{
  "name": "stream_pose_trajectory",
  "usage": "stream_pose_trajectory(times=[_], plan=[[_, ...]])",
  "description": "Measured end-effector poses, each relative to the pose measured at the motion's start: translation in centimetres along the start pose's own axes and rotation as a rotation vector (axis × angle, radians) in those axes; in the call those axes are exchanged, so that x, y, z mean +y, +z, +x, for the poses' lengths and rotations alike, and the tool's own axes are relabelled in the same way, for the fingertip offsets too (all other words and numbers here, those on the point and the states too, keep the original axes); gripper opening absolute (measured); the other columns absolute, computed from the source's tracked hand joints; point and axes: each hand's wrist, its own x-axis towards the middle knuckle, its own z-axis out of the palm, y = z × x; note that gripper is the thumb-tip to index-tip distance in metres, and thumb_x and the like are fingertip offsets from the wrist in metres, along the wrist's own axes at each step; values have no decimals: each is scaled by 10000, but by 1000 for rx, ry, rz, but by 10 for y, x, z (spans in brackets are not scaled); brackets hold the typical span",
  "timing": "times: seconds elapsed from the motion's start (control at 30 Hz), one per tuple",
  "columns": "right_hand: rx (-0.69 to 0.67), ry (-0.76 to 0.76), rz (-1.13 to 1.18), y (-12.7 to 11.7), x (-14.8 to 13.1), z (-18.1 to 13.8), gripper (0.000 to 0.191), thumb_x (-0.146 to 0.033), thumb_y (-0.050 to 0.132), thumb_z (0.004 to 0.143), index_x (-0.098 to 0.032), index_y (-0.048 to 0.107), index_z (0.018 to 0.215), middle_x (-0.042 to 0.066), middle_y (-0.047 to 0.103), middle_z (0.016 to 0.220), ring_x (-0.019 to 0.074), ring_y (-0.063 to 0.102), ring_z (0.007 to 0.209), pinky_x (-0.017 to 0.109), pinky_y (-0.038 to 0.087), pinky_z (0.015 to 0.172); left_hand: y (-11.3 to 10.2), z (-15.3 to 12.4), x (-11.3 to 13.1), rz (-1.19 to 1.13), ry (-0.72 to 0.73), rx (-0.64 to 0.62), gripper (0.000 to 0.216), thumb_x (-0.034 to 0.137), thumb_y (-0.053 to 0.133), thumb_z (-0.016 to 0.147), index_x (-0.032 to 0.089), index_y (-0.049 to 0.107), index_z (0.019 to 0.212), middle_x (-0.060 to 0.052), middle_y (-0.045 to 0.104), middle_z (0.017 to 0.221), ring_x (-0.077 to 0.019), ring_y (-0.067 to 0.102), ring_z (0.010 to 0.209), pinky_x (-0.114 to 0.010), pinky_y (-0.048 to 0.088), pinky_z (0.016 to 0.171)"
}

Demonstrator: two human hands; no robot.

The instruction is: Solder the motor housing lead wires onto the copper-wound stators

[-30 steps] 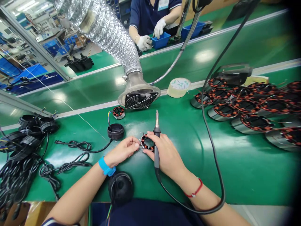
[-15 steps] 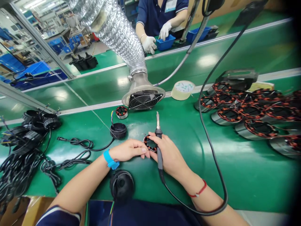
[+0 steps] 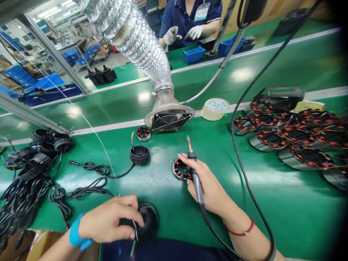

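Observation:
My right hand [image 3: 210,185] is wrapped round a soldering iron [image 3: 198,185], its tip pointing away from me. The same hand's fingertips also hold a small stator [image 3: 181,169] with orange-and-black windings at its edge. My left hand [image 3: 112,219] is low on the left, curled over a black round housing [image 3: 150,219] from which coloured wires [image 3: 133,250] come. A thin silvery solder wire [image 3: 102,145] runs down to this hand, and a bright end shows between thumb and forefinger. Farther off stand another small stator [image 3: 143,133] and a black ring-shaped housing [image 3: 139,155] with a cable.
A fume extractor hood [image 3: 171,121] on a foil duct hangs ahead. Many larger stators [image 3: 272,139] stand to the right, near a tape roll [image 3: 215,108]. Black cabled housings [image 3: 40,159] are piled left. Across the partition, a gloved co-worker [image 3: 190,25] works behind a blue bin [image 3: 194,55].
My left hand has left the small stator and moved down and left to the black housing. My right hand keeps the iron and stator. The co-worker's hands have lifted from the blue bin.

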Motion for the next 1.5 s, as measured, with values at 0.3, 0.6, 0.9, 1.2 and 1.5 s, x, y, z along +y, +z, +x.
stream_pose_trajectory(times=[0.3, 0.6, 0.9, 1.2, 1.5], plan=[[227, 222, 154, -1, -17, 3, 287, -217, 500, 889, -248, 462, 1171, 74, 708, 1004, 206, 666, 982, 380, 529, 881, -2, 78, -6, -266, -180, 381, 185, 288, 594, 798, 133, 603, 696, 18, 436, 689, -96, 396, 611, -217, 311, 566], [218, 354, 515, 12, -49, 17, 330, -272, 574, 854, -257, 450, 1159, 40, 672, 927, 153, 657, 787, 319, 556, 727, -6, 90, -4, -370, -100, 279, 161, 283, 621, 758, 129, 606, 712, 31, 447, 701, -88, 416, 625, -210, 334, 592], [275, 477, 854, 18, -55, 22, 325, -266, 631, 812, -265, 470, 1095, -7, 679, 798, 134, 664, 692, 251, 553, 591, -2, 86, -8, -515, -76, 310, 193, 303, 648, 741, 117, 602, 715, 29, 450, 717, -83, 410, 624, -215, 328, 595], [293, 479, 898, 20, -53, 19, 352, -252, 643, 795, -269, 455, 1092, -26, 644, 796, 105, 653, 633, 215, 538, 562, 0, 85, -5, -570, -38, 331, 263, 367, 703, 712, 126, 604, 745, 29, 439, 696, -75, 347, 587, -210, 279, 549], [270, 484, 887, 20, -54, 20, 365, -246, 637, 795, -276, 441, 1102, -26, 636, 788, 100, 634, 598, 229, 541, 571, 1, 96, 18, -675, 120, 589, 197, 313, 671, 766, 140, 619, 845, 17, 460, 730, -83, 396, 622, -213, 330, 588]])
